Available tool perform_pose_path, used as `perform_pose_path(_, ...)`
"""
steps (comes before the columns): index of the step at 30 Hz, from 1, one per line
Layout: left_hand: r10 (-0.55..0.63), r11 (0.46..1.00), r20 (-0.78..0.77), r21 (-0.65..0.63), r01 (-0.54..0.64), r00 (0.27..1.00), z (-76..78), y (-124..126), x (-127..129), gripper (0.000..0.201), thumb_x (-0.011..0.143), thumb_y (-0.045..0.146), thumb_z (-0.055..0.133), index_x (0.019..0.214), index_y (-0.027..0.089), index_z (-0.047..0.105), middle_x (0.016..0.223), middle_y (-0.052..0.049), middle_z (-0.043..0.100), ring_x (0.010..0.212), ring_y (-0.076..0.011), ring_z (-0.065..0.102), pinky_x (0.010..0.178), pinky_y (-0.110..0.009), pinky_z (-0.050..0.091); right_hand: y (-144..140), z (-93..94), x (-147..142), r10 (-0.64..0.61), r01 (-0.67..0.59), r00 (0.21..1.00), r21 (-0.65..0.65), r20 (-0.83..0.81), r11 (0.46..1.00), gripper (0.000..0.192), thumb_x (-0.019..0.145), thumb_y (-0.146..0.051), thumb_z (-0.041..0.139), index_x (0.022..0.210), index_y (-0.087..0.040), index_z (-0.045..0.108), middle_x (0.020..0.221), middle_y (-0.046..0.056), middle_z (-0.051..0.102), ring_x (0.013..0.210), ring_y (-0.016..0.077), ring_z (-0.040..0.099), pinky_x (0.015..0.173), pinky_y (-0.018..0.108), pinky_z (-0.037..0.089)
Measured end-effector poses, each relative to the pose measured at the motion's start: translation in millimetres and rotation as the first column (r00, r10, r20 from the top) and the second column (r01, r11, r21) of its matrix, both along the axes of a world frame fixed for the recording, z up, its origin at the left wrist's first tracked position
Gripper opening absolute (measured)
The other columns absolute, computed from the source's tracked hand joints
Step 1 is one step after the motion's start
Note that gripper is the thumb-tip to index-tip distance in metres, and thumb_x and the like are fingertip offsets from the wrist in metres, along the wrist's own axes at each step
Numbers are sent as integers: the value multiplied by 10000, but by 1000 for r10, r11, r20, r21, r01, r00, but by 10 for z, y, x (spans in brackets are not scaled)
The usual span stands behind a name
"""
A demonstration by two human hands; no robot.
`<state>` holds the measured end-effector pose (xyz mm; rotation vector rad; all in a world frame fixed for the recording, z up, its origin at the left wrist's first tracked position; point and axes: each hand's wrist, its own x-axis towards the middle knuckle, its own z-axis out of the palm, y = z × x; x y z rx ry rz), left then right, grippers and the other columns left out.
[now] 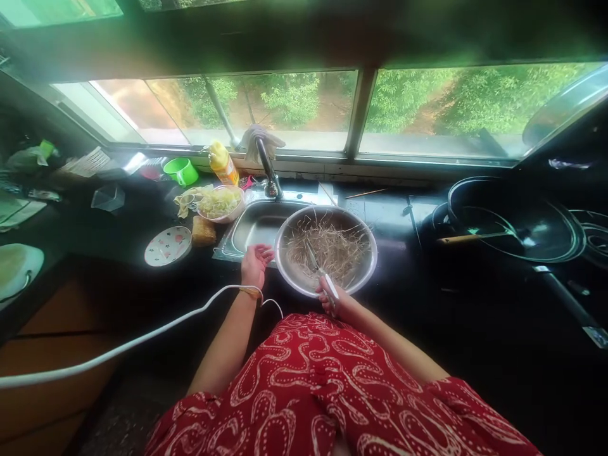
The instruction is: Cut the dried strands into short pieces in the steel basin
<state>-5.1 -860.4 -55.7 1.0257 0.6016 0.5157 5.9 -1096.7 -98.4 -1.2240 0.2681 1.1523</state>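
The left hand [256, 263] hovers empty, fingers loosely spread, just left of a steel bowl [363, 275] of dry straw-like strands [332, 248]. The right hand [332, 299] grips the white handle of scissors [319, 269], blades pointing into the strands. The bowl sits on the near right edge of the sink [259, 229]. Farther left stand a pink bowl [221, 204] and a patterned plate [168, 246]; a dark wok [515, 221] sits right.

steel bowl [285, 266] | dry straw-like strands | scissors [319, 269] inside, tips away

We lose the black wok's long handle [572, 308] at the right edge; the white cable [118, 347] runs off left.
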Motion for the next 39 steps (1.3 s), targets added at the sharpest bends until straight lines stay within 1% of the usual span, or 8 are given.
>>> perform_pose_path(9,32,967,-87,256,-9,996,-97,-379,542,596,964,603,250,1434,309,469,1376,-80,552,1046,-156,619,790,-260,512,-253,257,-149,110,-118,988,72,108,990,481,753,-617,691,904,-197,511,622,-75,478,439,23,386,393,126,286)
perform_pose_path(17,16,940,-206,337,55,978,-388,-748,674,599,976,591,210,1494,345,382,1551,-10,395,1268,-216,528,1022,-368,457,-174,414,-186,60,-65,996,71,67,995,400,846,-566,628,863,-178,531,593,-63,466,456,27,412,424,119,307)
perform_pose_path(25,-129,906,-265,360,222,956,-615,-921,461,587,982,559,246,1507,325,366,1606,-11,285,1422,-234,376,1128,-393,371,36,251,-85,20,-20,999,2,39,1000,439,928,-605,467,826,-178,475,486,-85,409,349,37,330,350,141,257)
perform_pose_path(30,-147,864,-342,413,289,928,-661,-702,604,554,967,540,310,1410,279,516,1481,-78,490,1352,-229,471,1084,-397,404,-32,69,-118,-2,1,999,14,43,1000,406,899,-586,533,810,-201,443,432,-122,313,295,32,233,311,146,179)
perform_pose_path(33,-358,673,-546,412,615,758,-636,-439,700,486,905,527,434,1123,198,717,1047,-122,735,976,-252,682,880,-378,507,-140,22,-131,-18,18,998,13,52,1000,385,901,-569,534,821,-202,451,446,-117,327,303,32,252,316,141,182)
perform_pose_path(36,-414,215,-765,444,870,493,-534,-178,778,334,726,525,669,672,201,728,684,-87,708,751,-261,678,758,-350,500,-248,66,-105,-89,89,994,2,55,996,428,871,-620,546,863,-201,458,493,-107,381,340,27,301,344,134,239)
perform_pose_path(37,-374,97,-802,466,880,466,-481,-108,820,317,658,519,730,595,210,696,666,-85,701,751,-266,676,752,-342,494,-277,101,-93,-114,114,992,3,59,993,445,858,-636,553,879,-202,459,510,-105,394,354,28,319,354,134,258)
perform_pose_path(39,-281,-5,-813,532,847,510,-366,-11,948,304,610,510,773,608,217,691,761,-106,730,821,-281,683,772,-334,491,-318,182,-70,-136,135,988,14,71,991,465,840,-652,566,905,-202,466,534,-103,405,372,33,339,366,142,283)
